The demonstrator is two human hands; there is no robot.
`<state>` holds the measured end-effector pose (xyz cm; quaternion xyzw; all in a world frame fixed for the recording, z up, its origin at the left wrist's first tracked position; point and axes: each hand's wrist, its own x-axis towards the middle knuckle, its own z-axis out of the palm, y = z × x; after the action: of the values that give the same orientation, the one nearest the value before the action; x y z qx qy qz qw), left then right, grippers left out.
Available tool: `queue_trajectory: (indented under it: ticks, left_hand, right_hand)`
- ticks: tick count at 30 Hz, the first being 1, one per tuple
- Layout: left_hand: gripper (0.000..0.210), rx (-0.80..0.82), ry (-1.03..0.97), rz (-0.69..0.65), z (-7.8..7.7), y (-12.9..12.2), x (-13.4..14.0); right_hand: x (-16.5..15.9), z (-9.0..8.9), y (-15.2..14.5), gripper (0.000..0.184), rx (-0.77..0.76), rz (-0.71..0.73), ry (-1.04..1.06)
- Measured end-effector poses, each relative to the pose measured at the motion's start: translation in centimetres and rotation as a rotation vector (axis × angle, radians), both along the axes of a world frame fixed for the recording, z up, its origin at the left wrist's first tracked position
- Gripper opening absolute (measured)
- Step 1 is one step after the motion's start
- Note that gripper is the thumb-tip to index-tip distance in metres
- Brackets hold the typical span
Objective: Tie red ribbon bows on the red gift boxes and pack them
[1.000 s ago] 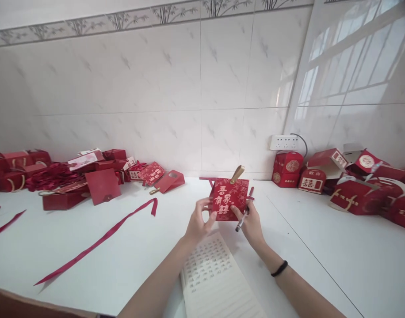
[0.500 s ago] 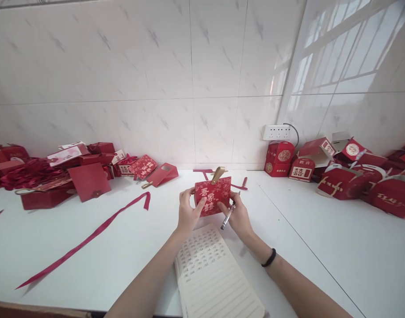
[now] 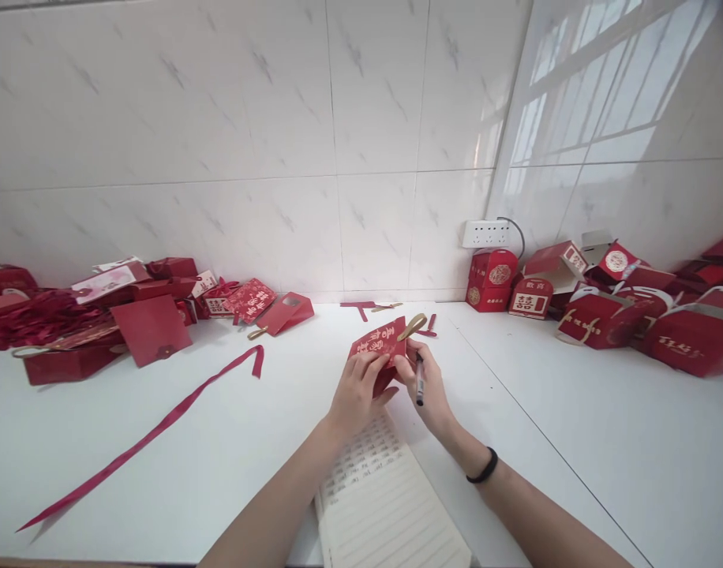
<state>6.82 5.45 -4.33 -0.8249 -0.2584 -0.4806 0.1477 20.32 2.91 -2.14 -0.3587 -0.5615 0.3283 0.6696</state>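
Between my hands, above the top of a notebook, is a small red gift box point(image 3: 378, 341) with gold characters and a gold ribbon loop point(image 3: 417, 324). It is tilted, its printed face turned up. My left hand point(image 3: 357, 388) wraps over its near left side, fingers across the printed face. At its right end, my right hand point(image 3: 428, 386) grips the box with thumb and fingertips. A pen point(image 3: 420, 379) with a dark end is also tucked in my right hand. Below lies the open notebook point(image 3: 391, 513), its upper lines filled with handwriting.
Red boxes and ribbons point(image 3: 47, 319) are heaped at the left, with more red boxes point(image 3: 598, 315) at the right. A long red ribbon point(image 3: 154, 434) lies on the left of the white table point(image 3: 551, 473). Short ribbon pieces point(image 3: 358, 305) lie near the wall under a power strip point(image 3: 485, 233).
The gift box has been turned from upright, facing me, to a tilt with its loop to the right. My left hand has moved over its front. The pen now points more steeply.
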Motion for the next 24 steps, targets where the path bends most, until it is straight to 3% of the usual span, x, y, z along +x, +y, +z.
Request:
queue_trajectory:
  ticks: [4,8,10,12,14,16,19,24]
  left_hand:
    - [0.049,-0.080,0.059,-0.068,0.7,-0.9,0.3]
    - [0.018,-0.201,-0.017,-0.175,1.9,-2.0,0.2]
    - [0.004,-0.354,0.041,-0.256,2.5,-2.4,-0.1]
    - [0.013,-0.614,0.158,-0.272,2.8,-2.7,-0.6]
    - [0.021,-0.907,0.319,-0.207,3.0,-2.7,-1.2]
    - [0.038,-1.072,0.486,-0.125,3.0,-2.5,-1.8]
    - [0.053,-1.035,0.592,-0.049,2.7,-1.7,-2.4]
    - [0.033,-0.933,0.544,-0.040,1.6,0.0,-3.6]
  right_hand:
    - [1.5,0.3,0.8,0.027,0.030,-0.225,-0.092]
    - [3.8,0.7,1.5,0.030,0.200,-0.539,-0.223]
    - [4.9,0.9,1.7,0.030,0.244,-0.698,-0.235]
    - [5.9,0.9,1.9,0.031,0.235,-0.806,-0.205]
    - [6.6,0.9,2.0,0.028,0.202,-0.828,-0.170]
    - [6.7,0.9,2.0,0.027,0.161,-0.813,-0.134]
    - [6.2,1.0,1.6,0.029,0.105,-0.782,-0.127]
    - [4.7,1.3,0.9,0.025,0.053,-0.692,-0.165]
